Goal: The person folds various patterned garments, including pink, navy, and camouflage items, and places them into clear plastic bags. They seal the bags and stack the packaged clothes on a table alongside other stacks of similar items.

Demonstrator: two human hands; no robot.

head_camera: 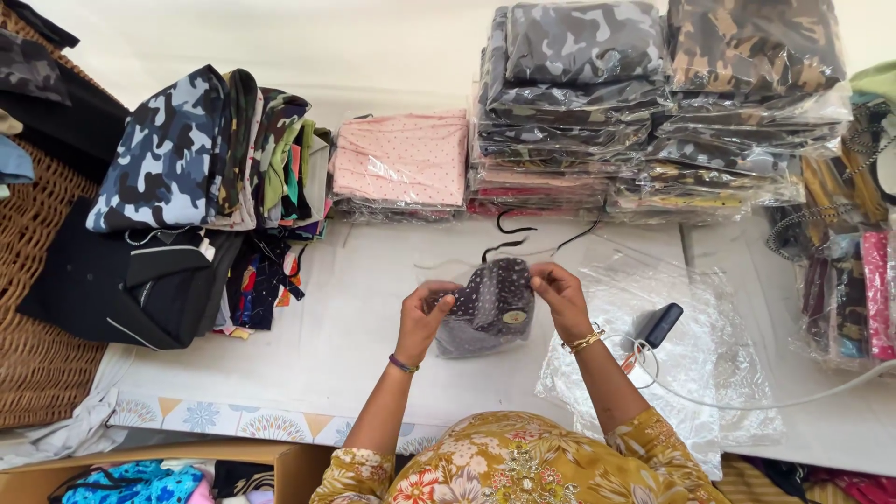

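- Dark dotted fabric piece in a clear plastic bag (487,308): on the white table (355,308), centre, held at its top edge by both hands; small round gold label on its lower right.
- Left hand (425,313): fingers bent, pinching the bag's upper left edge.
- Right hand (558,294): fingers bent, pinching the bag's upper right edge; gold bangles at the wrist.
- Black cords (509,238): lying just behind the held bag; which item they belong to cannot be told.
- Flat pink dotted package in clear wrap (401,159): behind the held bag, slightly left.
- Tall stack of wrapped grey camouflage packages (569,84): behind the held bag, slightly right; lower layers too compressed to make out.
- Stack of wrapped brown camouflage packages (747,84): right of the grey stack, top cut off by the frame.
- Row of folded unwrapped fabrics, blue camouflage foremost (173,149): left of the pink package.
- Pile of empty clear plastic bags (691,364): just right of the held bag, under a black handheld device with white cable (659,324).
- Brown wicker basket (37,280): far left, partly cut off.
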